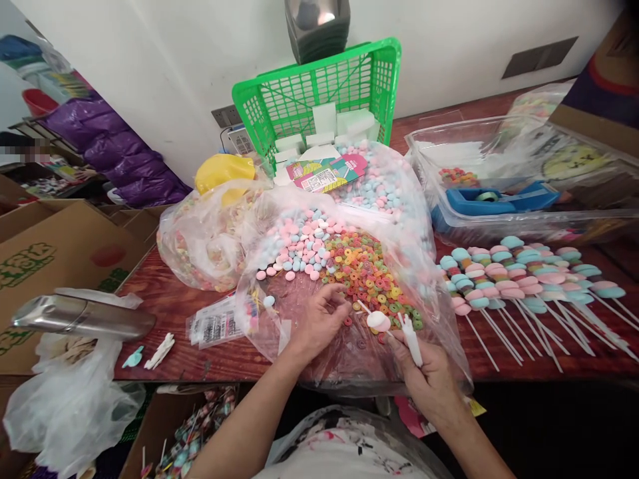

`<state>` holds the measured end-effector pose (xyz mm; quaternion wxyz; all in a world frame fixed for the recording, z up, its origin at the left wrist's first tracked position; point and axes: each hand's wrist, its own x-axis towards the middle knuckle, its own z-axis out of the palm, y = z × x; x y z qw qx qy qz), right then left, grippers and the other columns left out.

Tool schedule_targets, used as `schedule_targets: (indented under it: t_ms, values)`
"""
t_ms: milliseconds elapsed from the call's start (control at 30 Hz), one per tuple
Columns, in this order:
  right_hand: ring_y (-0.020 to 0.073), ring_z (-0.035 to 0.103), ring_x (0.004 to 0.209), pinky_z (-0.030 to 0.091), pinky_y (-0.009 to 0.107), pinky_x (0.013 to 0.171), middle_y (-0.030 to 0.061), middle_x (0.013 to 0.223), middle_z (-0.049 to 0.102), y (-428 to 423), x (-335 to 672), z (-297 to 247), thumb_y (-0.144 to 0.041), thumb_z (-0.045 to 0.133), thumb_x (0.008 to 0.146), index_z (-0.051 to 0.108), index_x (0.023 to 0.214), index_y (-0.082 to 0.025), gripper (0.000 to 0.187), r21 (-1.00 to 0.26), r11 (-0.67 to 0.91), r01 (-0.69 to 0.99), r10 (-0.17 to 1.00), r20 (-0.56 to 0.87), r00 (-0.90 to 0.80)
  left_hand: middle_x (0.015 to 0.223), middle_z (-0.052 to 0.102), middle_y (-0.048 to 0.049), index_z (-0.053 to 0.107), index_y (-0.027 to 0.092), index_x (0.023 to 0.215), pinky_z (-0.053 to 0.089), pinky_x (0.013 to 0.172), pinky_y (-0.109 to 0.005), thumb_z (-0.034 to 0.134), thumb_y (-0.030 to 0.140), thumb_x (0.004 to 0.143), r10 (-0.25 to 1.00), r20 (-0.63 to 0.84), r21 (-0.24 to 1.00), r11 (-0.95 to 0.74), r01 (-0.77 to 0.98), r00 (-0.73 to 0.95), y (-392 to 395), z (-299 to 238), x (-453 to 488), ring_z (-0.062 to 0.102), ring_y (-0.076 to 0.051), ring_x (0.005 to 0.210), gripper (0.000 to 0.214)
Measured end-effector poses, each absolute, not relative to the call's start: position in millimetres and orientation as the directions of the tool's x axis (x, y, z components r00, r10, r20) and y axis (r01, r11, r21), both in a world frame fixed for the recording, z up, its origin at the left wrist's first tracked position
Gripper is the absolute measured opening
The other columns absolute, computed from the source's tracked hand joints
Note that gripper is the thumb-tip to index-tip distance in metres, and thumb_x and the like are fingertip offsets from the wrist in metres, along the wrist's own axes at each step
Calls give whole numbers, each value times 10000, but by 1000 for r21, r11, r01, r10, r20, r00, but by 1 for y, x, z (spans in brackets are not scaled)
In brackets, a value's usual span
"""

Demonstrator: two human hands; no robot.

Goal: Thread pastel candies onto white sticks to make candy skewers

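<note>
Right hand point(429, 372) fingers clench white sticks point(412, 339); left hand point(317, 326) pinches among ring candies point(369, 273).

No legible text: print on pink card point(327, 174), carton point(30, 266) unreadable.

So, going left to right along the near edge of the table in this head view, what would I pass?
Metal cylinder → loose white sticks → left hand in the candy rings → right hand holding a stick with a pink candy → finished candy skewers.
</note>
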<state>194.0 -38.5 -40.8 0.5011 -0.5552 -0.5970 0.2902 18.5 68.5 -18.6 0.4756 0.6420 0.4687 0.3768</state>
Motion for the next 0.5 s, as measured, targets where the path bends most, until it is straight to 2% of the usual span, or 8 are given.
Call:
schedule_targets:
  t_ms: [67,200,333,500]
  values:
    - [116,456,483,395,214,488,-40,557,491,-39,190,-43,-202,471,922,721,956,-145,259,-900,215,380,960,267,89,718,621,23,611,175,1096,485,526,-231,714,236,731,977,-80,996,85,-14,197,67,-13,16,598,-112,573,385]
    - [132,503,525,437,223,538,-14,603,548,-40,182,-47,-200,454,920,717,950,-146,270,-887,220,405,967,252,26,738,676,1,690,153,979,537,543,-242,832,222,609,950,-226,906,286,-312,216,63,0,9,662,-135,595,401]
    - [152,543,548,487,242,592,8,624,590,-40,180,-49,-215,449,922,713,969,-136,279,-882,221,415,968,250,15,703,709,-15,747,136,799,534,580,-192,874,169,535,927,-299,823,371,-429,228,60,5,5,662,-104,607,294]
    - [169,565,559,510,267,626,20,646,618,-41,181,-44,-215,452,919,713,1013,-147,286,-872,221,436,966,256,23,772,749,-44,765,139,740,516,547,-180,883,162,503,932,-301,828,360,-430,200,58,2,7,636,-87,590,266]
